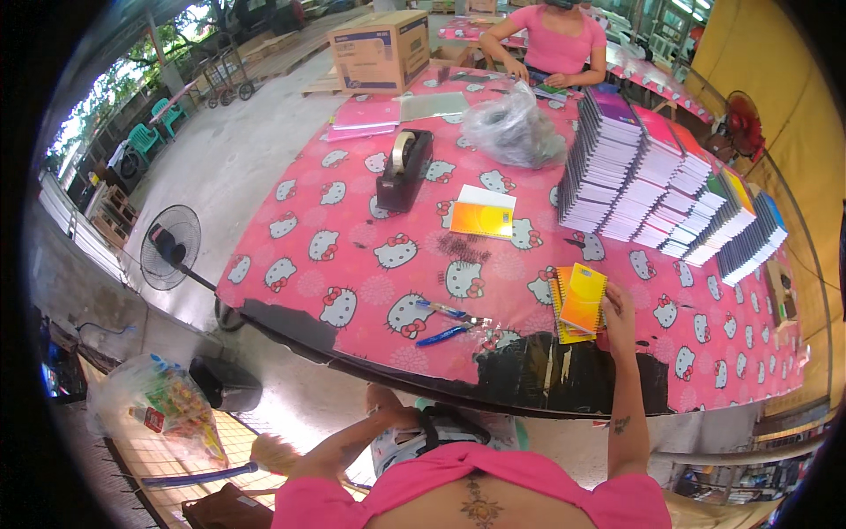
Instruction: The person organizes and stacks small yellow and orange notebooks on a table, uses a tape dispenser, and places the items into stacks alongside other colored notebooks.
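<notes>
At the near right of the table [529, 286], the right hand [619, 307] has its fingers bent at the right edge of an orange-yellow notebook [583, 300]; I cannot tell whether they pinch it. That notebook partly hides the yellow notebooks [564, 331] under it. The left hand [401, 418] is low by the lap (its fingers barely readable), its grip impossible to tell. Farther off, the plastic bag [515, 128] blurs its dark contents, and the co-worker's head [564, 3] is cut off.
</notes>
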`<state>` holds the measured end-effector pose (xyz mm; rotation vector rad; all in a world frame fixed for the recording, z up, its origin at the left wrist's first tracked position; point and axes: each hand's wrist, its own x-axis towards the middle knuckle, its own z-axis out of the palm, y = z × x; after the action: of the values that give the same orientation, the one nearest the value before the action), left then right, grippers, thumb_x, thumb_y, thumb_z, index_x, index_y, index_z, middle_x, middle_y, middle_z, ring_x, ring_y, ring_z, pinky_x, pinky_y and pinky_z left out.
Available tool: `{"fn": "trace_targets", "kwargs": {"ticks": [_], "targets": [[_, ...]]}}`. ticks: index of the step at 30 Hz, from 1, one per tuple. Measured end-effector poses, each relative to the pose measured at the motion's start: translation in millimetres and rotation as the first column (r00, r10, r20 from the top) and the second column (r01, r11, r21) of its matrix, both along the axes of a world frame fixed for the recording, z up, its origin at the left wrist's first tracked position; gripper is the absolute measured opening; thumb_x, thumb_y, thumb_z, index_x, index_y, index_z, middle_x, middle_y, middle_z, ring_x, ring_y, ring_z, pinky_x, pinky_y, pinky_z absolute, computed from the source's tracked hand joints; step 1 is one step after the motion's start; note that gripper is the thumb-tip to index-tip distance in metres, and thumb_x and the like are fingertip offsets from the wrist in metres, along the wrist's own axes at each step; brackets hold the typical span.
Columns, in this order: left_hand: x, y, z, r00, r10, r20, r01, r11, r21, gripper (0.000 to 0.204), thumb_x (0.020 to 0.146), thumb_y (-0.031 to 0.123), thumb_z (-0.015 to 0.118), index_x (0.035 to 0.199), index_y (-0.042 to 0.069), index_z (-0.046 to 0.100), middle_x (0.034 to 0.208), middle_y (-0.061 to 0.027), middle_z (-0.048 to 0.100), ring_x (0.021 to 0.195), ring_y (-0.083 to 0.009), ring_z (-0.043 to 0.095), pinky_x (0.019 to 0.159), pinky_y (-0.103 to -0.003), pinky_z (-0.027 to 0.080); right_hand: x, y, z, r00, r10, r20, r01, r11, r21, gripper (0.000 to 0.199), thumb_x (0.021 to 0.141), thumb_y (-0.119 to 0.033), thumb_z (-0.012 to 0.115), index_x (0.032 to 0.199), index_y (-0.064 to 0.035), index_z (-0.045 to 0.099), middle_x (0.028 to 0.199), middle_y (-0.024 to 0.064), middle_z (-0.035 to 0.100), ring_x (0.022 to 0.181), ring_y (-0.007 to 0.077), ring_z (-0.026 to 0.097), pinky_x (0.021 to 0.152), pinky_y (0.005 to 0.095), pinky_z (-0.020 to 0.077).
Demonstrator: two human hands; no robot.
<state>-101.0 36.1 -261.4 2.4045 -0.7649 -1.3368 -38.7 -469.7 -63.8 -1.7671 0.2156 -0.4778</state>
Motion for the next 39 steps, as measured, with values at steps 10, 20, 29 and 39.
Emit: {"fn": "trace_targets", "kwargs": {"ticks": [10,20,29,39], "targets": [[23,14,2,0.997,0.061,0.047,-0.06,0.998,-0.032,0.033,0.09,0.028,0.056,0.113,0.008,0.068,0.11,-0.0176,0.069,0.104,-0.0319,0.066,0.088,-0.043,0.052,-2,-3,-14,0.993,-0.095,0.07,0.102,0.988,-0.112,0.029,0.094,-0.007,0.059,0.122,0.0,0.06,0.127,0.0133,0.052,0.115,0.0235,0.057,0.099,0.0353,0.0461],[6,-12,1,0.996,0.016,0.083,-0.017,1.0,0.003,0.031,0.088,0.028,0.059,0.11,0.008,0.068,0.105,-0.0165,0.07,0.1,-0.0312,0.068,0.085,-0.044,0.053,1,7,-9,0.99,-0.114,0.082,0.122,0.987,-0.105,0.029,0.094,-0.007,0.058,0.122,-0.0004,0.059,0.125,0.0125,0.055,0.11,0.0229,0.059,0.097,0.0345,0.0466],[7,26,9,0.993,0.078,0.089,-0.081,0.996,0.022,0.03,0.085,0.028,0.062,0.107,0.009,0.069,0.102,-0.0154,0.071,0.096,-0.0306,0.069,0.082,-0.044,0.055,82,99,82,0.951,0.156,0.266,0.066,0.739,-0.67,0.045,0.085,-0.018,0.069,0.127,-0.0034,0.058,0.13,0.0194,0.054,0.124,0.0358,0.05,0.105,0.0443,0.0397],[2,122,-53,0.723,0.42,0.549,-0.344,0.908,-0.24,0.027,0.081,0.02,0.061,0.101,0.003,0.069,0.094,-0.0239,0.07,0.092,-0.0403,0.068,0.081,-0.05,0.055,313,146,72,0.859,0.307,-0.409,-0.497,0.309,-0.811,0.115,0.059,-0.055,0.085,0.144,0.0069,0.039,0.148,0.0273,0.041,0.137,0.037,0.042,0.113,0.0381,0.0349]]}}
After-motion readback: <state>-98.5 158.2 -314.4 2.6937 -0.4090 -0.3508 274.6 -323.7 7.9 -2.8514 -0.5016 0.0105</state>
